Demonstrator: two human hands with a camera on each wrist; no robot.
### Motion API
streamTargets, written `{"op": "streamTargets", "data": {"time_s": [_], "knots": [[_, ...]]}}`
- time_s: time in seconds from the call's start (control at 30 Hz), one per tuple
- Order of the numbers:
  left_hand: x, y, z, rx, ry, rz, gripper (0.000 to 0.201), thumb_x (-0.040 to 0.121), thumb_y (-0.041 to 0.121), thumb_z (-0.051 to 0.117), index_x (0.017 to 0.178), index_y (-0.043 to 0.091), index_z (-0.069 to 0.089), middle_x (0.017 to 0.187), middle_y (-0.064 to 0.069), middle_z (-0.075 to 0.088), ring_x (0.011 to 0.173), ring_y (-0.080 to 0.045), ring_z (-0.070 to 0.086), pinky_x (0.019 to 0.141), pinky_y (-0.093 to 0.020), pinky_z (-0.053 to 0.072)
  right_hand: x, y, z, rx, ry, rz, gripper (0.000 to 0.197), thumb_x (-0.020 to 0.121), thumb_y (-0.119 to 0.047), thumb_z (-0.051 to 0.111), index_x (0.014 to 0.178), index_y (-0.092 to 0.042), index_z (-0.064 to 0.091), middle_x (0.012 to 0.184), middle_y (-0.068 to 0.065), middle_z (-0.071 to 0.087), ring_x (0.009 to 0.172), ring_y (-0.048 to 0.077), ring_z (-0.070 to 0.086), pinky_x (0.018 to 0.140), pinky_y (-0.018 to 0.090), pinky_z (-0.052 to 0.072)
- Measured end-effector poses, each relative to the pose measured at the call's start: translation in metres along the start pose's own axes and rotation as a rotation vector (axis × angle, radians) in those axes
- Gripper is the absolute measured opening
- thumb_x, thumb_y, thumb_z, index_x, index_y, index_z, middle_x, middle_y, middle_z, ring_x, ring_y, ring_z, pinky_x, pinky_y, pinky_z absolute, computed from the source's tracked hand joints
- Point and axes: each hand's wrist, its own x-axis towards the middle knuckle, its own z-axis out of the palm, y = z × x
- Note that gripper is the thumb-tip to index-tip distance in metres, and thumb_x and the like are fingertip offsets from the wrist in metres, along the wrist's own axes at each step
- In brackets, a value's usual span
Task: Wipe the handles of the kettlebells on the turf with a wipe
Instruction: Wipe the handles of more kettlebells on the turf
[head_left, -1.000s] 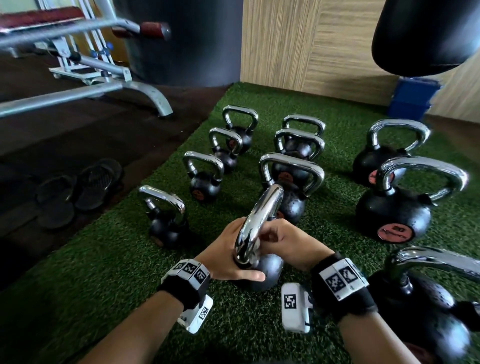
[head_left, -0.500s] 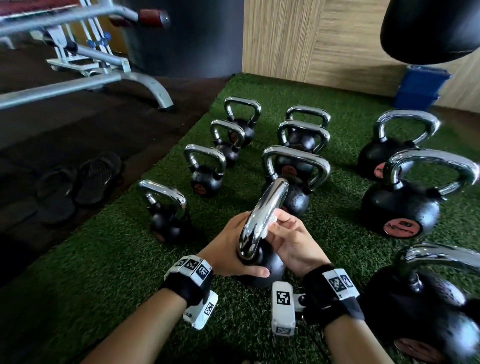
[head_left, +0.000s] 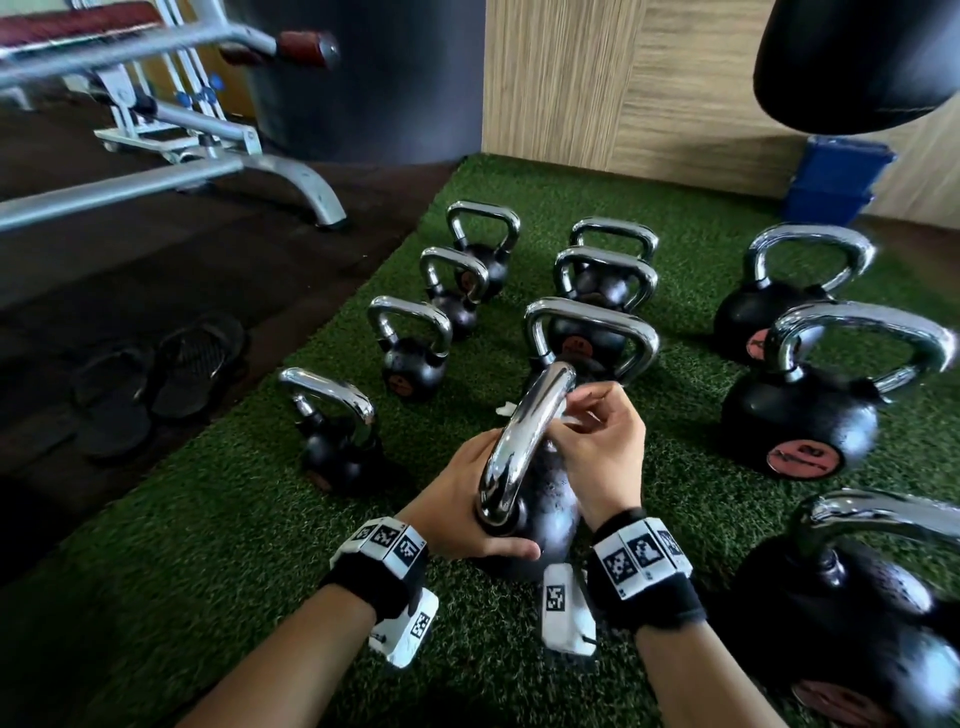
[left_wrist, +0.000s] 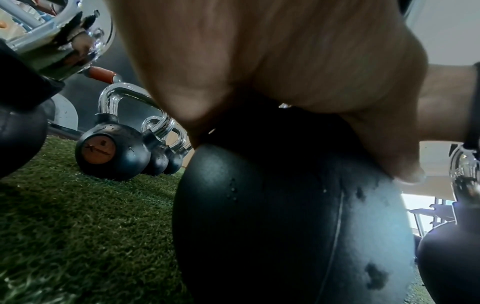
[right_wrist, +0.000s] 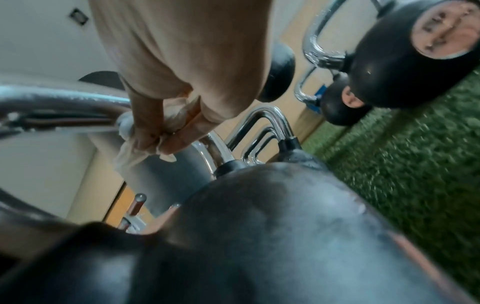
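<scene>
The right hand (head_left: 597, 447) pinches a crumpled white wipe (right_wrist: 135, 142) against the chrome handle (head_left: 524, 441) of the nearest kettlebell (head_left: 540, 519), which stands on the green turf (head_left: 208, 545); the left hand (head_left: 462, 499) is cupped around the ball just below the handle, thumb laid across its front, steadying it. So the wiping of this handle looks under way, not finished. Nothing shows which of the other kettlebells (head_left: 410, 353) have been wiped, so I cannot tell how many remain.

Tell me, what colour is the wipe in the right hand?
White; the wipe shows best in the right wrist view.
</scene>
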Motion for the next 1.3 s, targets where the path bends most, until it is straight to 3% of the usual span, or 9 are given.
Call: {"op": "streamTargets", "data": {"time_s": [0.1, 0.23, 0.37, 0.5, 0.7, 0.83, 0.97, 1.1, 1.3], "knots": [[0.0, 0.0, -0.001, -0.001, 0.002, -0.001, 0.126, 0.055, 0.046, 0.098, 0.131, 0.082, 0.005, 0.15, 0.007, 0.039, 0.148, -0.02, 0.034, 0.123, -0.049, 0.031, -0.003, 0.002, -0.002, -0.116, 0.005, -0.05, 0.037, 0.067, 0.003, 0.082, 0.082, -0.025, 0.064, 0.08, -0.006, 0.073, 0.069, 0.005, 0.07, 0.065, 0.016, 0.054], [-0.001, -0.001, -0.001, 0.026, -0.024, 0.03, 0.126, 0.056, 0.047, 0.098, 0.13, 0.083, 0.002, 0.147, 0.036, 0.028, 0.147, -0.015, 0.034, 0.124, -0.042, 0.028, 0.004, -0.003, -0.003, -0.284, 0.063, -0.082, 0.025, 0.066, -0.012, 0.083, 0.078, -0.026, 0.067, 0.071, -0.012, 0.071, 0.065, 0.001, 0.069, 0.062, 0.014, 0.055], [-0.001, -0.002, -0.002, 0.028, -0.018, 0.02, 0.127, 0.058, 0.048, 0.097, 0.133, 0.08, 0.001, 0.154, 0.012, 0.037, 0.149, -0.016, 0.033, 0.124, -0.045, 0.029, 0.02, -0.005, -0.003, -0.394, 0.133, 0.039, 0.013, 0.064, -0.024, 0.079, 0.068, -0.026, 0.067, 0.06, -0.011, 0.069, 0.057, 0.003, 0.067, 0.056, 0.014, 0.053], [0.0, 0.001, -0.004, 0.026, -0.066, 0.023, 0.126, 0.06, 0.051, 0.096, 0.136, 0.079, -0.001, 0.154, 0.019, 0.032, 0.151, -0.015, 0.029, 0.125, -0.047, 0.027, 0.02, 0.0, 0.004, -0.296, 0.136, 0.248, 0.009, 0.065, -0.025, 0.076, 0.067, -0.018, 0.07, 0.052, -0.005, 0.07, 0.047, 0.011, 0.07, 0.054, 0.029, 0.061], [0.001, 0.008, -0.011, 0.114, -0.142, 0.038, 0.122, 0.066, 0.048, 0.093, 0.131, 0.078, -0.006, 0.154, 0.008, 0.029, 0.152, -0.023, 0.025, 0.126, -0.049, 0.024, 0.022, 0.002, 0.014, -0.258, 0.145, 0.424, 0.016, 0.051, -0.027, 0.063, 0.054, -0.013, 0.07, 0.046, 0.005, 0.066, 0.038, 0.016, 0.063, 0.047, 0.026, 0.054], [0.002, 0.011, -0.012, 0.129, -0.119, 0.13, 0.131, 0.069, 0.041, 0.093, 0.137, 0.075, -0.013, 0.148, 0.008, 0.026, 0.149, -0.013, 0.023, 0.126, -0.03, 0.018, 0.016, 0.001, 0.016, -0.307, 0.109, 0.485, 0.021, 0.047, -0.031, 0.062, 0.049, -0.011, 0.068, 0.046, 0.006, 0.066, 0.037, 0.016, 0.06, 0.045, 0.025, 0.053], [0.002, 0.015, -0.017, 0.13, -0.166, 0.134, 0.125, 0.068, 0.044, 0.093, 0.142, 0.071, -0.004, 0.149, 0.015, 0.025, 0.141, 0.006, 0.017, 0.119, -0.006, 0.008, 0.016, -0.001, 0.017, -0.437, 0.069, 0.485, 0.029, 0.054, -0.04, 0.069, 0.061, -0.012, 0.07, 0.059, 0.004, 0.071, 0.059, 0.025, 0.07, 0.061, 0.035, 0.061], [0.002, 0.021, -0.039, 0.13, -0.363, -0.079, 0.11, 0.055, 0.069, 0.089, 0.133, 0.08, 0.012, 0.14, 0.048, 0.031, 0.138, 0.008, 0.035, 0.121, -0.03, 0.033, 0.018, -0.009, 0.005, -0.51, -0.061, 0.428, 0.038, 0.057, -0.038, 0.078, 0.076, -0.009, 0.063, 0.077, 0.006, 0.072, 0.068, 0.024, 0.07, 0.06, 0.04, 0.063], [0.01, 0.05, -0.056, -0.103, -0.139, -0.118, 0.11, 0.064, 0.047, 0.095, 0.155, 0.037, 0.034, 0.136, 0.02, 0.063, 0.122, 0.006, 0.06, 0.104, -0.019, 0.048, 0.046, -0.034, -0.028, -0.662, -0.291, 0.064, 0.05, 0.079, -0.021, 0.082, 0.122, -0.033, 0.06, 0.087, 0.001, 0.071, 0.066, 0.02, 0.072, 0.067, 0.038, 0.063]]}}
